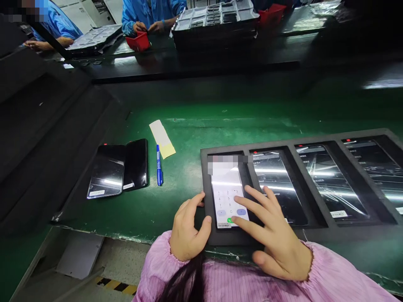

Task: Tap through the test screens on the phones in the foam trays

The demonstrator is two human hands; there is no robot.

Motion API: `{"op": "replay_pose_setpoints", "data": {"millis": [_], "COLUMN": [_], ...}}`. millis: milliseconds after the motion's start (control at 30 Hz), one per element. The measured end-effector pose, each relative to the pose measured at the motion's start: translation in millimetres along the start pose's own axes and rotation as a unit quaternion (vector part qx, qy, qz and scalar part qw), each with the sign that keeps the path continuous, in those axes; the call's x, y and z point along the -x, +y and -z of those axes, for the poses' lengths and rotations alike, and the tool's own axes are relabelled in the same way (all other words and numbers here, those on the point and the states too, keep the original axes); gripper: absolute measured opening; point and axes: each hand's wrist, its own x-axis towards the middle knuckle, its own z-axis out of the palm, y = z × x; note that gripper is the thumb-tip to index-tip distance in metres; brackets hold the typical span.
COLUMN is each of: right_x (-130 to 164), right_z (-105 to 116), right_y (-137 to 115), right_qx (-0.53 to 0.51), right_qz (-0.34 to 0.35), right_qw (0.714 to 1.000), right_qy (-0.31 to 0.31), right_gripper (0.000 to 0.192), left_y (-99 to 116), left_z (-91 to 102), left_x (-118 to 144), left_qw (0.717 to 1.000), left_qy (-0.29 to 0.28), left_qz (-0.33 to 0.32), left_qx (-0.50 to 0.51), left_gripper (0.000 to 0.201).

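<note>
Head view: the right hand is lying open, fingers spread, its fingertips touching the lit phone sitting in the leftmost slot of the tray. The left hand is loosely curled, steadying the tray's left edge. A pen is lying well apart on the belt.

Green workbench, glossy under overhead light; dark shelving along its left edge; speckled floor with hazard striping below.
</note>
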Motion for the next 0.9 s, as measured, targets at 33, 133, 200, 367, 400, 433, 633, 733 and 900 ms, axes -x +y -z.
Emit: {"op": "replay_pose_setpoints", "data": {"millis": [33,133,200,367,400,433,633,733,900], "right_x": [5.4,24.2,38.4,72.5,77.0,80.3,80.1,72.9,56.1], "right_z": [3.5,19.1,30.5,46.1,46.7,46.9,45.7,44.9,40.6], "right_y": [2.2,11.5,19.2,34.4,36.1,37.4,41.1,40.6,37.5], "right_qx": [-0.021,-0.041,-0.034,-0.061,-0.073,-0.083,-0.066,-0.036,0.025], "right_qz": [-0.008,-0.061,-0.098,-0.187,-0.201,-0.210,-0.191,-0.170,-0.153], "right_qw": [0.999,0.991,0.986,0.965,0.961,0.958,0.966,0.974,0.986], "right_qy": [0.040,0.110,0.133,0.175,0.178,0.178,0.159,0.148,0.058], "right_gripper": [0.051,0.049,0.045,0.029,0.027,0.026,0.020,0.018,0.023], "left_y": [-0.5,-1.8,-2.3,-3.2,-3.5,-3.9,-4.8,-2.7,-3.0], "left_z": [0.0,-0.7,-1.7,-3.7,-3.7,-3.6,-2.5,-1.5,-1.1], "left_x": [-0.4,-2.4,-3.9,-4.6,-4.4,-4.1,-5.1,-7.0,-6.6], "left_qw": [1.000,1.000,1.000,0.998,0.998,0.998,0.994,0.991,0.991], "left_qy": [0.002,0.002,-0.008,-0.044,-0.049,-0.054,-0.082,-0.092,-0.096], "left_qz": [-0.001,-0.002,0.003,0.017,0.013,0.006,-0.046,-0.062,-0.061], "left_qx": [-0.002,-0.009,-0.018,-0.040,-0.039,-0.038,-0.063,-0.070,-0.068], "left_gripper": [0.040,0.039,0.041,0.051,0.052,0.054,0.060,0.060,0.058]}}
